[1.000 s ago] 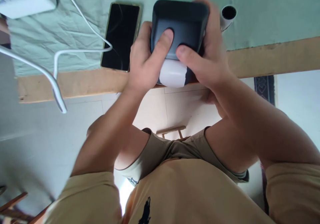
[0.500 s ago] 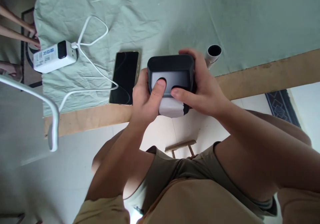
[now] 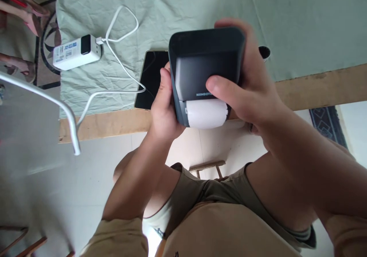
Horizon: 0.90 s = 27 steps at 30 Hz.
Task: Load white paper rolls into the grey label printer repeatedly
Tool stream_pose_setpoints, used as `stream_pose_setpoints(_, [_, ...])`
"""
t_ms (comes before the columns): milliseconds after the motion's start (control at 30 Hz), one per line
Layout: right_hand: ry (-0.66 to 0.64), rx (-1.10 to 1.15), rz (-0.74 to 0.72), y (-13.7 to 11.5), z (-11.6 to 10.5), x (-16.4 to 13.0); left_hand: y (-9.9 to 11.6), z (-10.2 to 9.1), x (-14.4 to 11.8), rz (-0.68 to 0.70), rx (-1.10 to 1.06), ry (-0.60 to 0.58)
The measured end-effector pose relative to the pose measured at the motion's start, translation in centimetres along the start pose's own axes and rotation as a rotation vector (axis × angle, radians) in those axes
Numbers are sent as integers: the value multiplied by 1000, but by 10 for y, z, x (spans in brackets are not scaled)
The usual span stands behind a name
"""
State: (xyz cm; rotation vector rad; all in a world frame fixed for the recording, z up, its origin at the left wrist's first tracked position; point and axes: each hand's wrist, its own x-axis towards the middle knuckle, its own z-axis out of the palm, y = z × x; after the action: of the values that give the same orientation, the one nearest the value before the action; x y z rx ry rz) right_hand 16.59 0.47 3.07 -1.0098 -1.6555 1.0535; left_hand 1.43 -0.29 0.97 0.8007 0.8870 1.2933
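A dark grey label printer [image 3: 205, 64] with a white paper roll [image 3: 207, 113] showing at its near end is held up above the table's front edge. My left hand [image 3: 162, 106] grips its left side and underside. My right hand [image 3: 249, 85] wraps its right side, thumb lying across the lid near the printed brand name. A black phone [image 3: 151, 79] lies flat on the green cloth just left of the printer, partly hidden by my left hand.
A pale green cloth [image 3: 286, 16] covers the wooden table [image 3: 321, 87]. A white charger block [image 3: 76, 52] with a white cable [image 3: 114, 58] sits at the left. A dark-ended white tube [image 3: 265, 52] peeks out behind my right hand. Tiled floor and my knees lie below.
The printer has been lifted closer to the camera. My left thumb has come off the lid and the hand now holds the side. The view shifted slightly.
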Motion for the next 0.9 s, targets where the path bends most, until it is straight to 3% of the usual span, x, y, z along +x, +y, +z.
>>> stream_pose_setpoints(100, [-8, -204, 40, -5, -2, 6, -2, -5, 2, 2, -39, -46])
stream_pose_setpoints(200, [20, -488, 67, -7, -6, 7, -7, -13, 3, -14, -74, 26])
stream_pose_setpoints(267, [13, -600, 9, -8, -9, 5, -9, -15, 3, -65, -83, 31])
stream_pose_setpoints(433, [-96, -604, -174, -5, -15, 1, -6, -9, 0, -162, -52, 65])
stream_pose_setpoints(600, [-149, -562, -147, -6, -18, -4, -4, -12, 0, -198, -77, 137])
stream_pose_setpoints(800, [-110, -439, -109, -16, -21, -7, -5, -10, 4, -227, -118, 20])
stream_pose_setpoints(900, [-8, -472, -80, -25, -21, -1, -5, -7, 4, -187, -174, -107])
